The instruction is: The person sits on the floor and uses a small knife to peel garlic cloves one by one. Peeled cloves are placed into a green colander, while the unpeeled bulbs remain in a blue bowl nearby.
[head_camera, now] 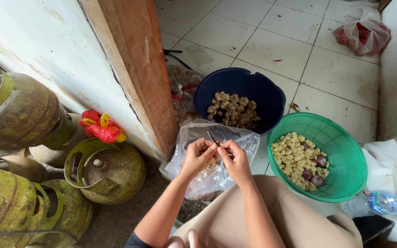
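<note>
Presently, item in hand: garlic clove (217,151), small, pale, mostly hidden by fingertips.
Left hand (197,156): closed, pinching the clove, with a thin blade (212,138) above it.
Right hand (236,160): closed, fingertips on the clove.
Place: over a clear bag (244,142), above the lap.
Green basket (341,183): peeled cloves, some purple shallots.
Blue bucket (240,82): unpeeled garlic.
Floor (263,41): white tiles.
Left side: green gas cylinders (111,172).
</note>
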